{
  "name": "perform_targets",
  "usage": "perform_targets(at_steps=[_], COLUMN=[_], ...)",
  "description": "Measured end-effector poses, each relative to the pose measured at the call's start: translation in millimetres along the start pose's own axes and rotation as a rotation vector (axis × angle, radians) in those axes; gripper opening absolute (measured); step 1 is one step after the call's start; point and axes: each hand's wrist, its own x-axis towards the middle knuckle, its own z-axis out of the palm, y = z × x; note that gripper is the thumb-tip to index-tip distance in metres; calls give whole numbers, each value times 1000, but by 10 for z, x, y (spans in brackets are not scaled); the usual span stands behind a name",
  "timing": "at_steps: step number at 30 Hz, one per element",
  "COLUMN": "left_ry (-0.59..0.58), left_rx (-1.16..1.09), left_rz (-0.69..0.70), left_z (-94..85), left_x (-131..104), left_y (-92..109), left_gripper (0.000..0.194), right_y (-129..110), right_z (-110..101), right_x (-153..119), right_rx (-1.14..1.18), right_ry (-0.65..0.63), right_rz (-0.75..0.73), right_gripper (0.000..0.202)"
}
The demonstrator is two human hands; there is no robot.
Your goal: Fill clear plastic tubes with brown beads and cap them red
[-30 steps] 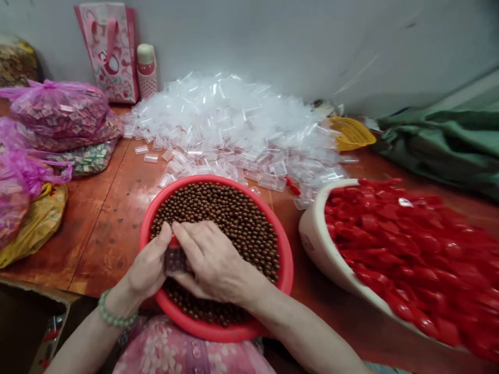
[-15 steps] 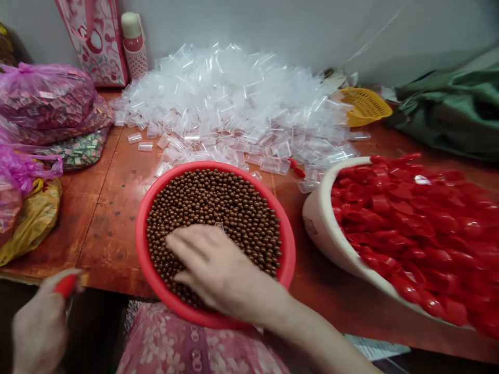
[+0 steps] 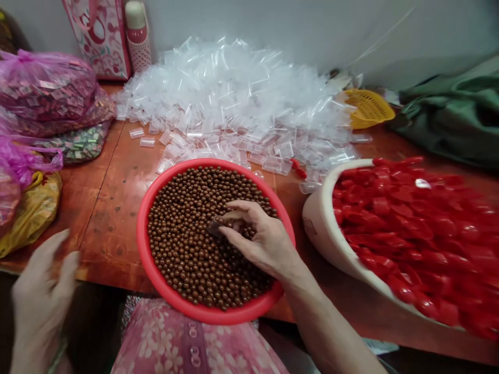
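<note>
and here's the right hand point(image 3: 265, 236), down in the bowl point(image 3: 286, 228), fingers and thumb clamped on a tube point(image 3: 215, 227)! that tube sits low among the brown beads point(image 3: 183, 244), right of the bowl's middle, one end poking out to the left, the rest hidden behind the fingers. beads crowd all round it, and there's a dip in them just below the hand.

over on the left, the left hand point(image 3: 42, 296) hangs at the table's point(image 3: 105, 218) near edge, blurred, thumb and fingers apart, nothing showing between them, well clear of the bowl.

the bowl itself is on the near edge, its front rim jutting past it above a pink flowered garment point(image 3: 159, 343). just to its right, a white tub point(image 3: 317, 208), heaped with red caps point(image 3: 390, 223). behind the bowl, what a pile of clear tubes point(image 3: 234, 98), running back to the far edge, with one loose red piece point(image 3: 298, 169) at its front!

out toward the far right, a yellow basket point(image 3: 368, 106) and green cloth point(image 3: 456, 114). far left, a bottle point(image 3: 139, 47) upright beside a pink bag point(image 3: 103, 47); along the left, purple bags point(image 3: 47, 93) and a yellow bag point(image 3: 39, 213).
</note>
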Motion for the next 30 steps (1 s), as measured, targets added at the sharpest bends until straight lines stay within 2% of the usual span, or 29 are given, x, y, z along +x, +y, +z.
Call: perform_targets(at_steps=[4, 7, 9, 11, 16, 18, 21, 25, 28, 30], left_ry=[-420, -707, -850, -934, -1016, -1021, -968, -884, -908, -945], left_rx=[-357, -507, -573, -650, -908, -944, -933, -877, -897, -904], left_rz=[154, 317, 319, 238, -50, -96, -32, 40, 28, 27], left_z=[566, 866, 983, 1056, 1149, 1162, 1167, 1166, 1149, 1142], left_x=[252, 322, 313, 282, 204, 192, 198, 212, 197, 184], left_y=[721, 1191, 1373, 1447, 1407, 1386, 1368, 1347, 1336, 1322], left_gripper=[53, 58, 57, 56, 60, 61, 56, 46, 37, 39], right_y=[-85, -152, -187, -206, -176, -157, -155, -186, -189, -162], right_z=[-40, -46, -46, -45, -27, -21, -14, 7, 36, 65], right_x=[38, 58, 60, 54, 28, 29, 61, 102, 75, 53], right_rx=[102, 186, 257, 310, 318, 332, 271, 209, 161, 102], right_ry=[-60, -111, -177, -200, -174, -152, -122, -147, -176, -158], right_rz=[-129, -113, -79, -49, -34, -31, -96, -250, -282, -285], right_gripper=[31, 34, 36, 36, 36, 38, 32, 21, 28, 33])
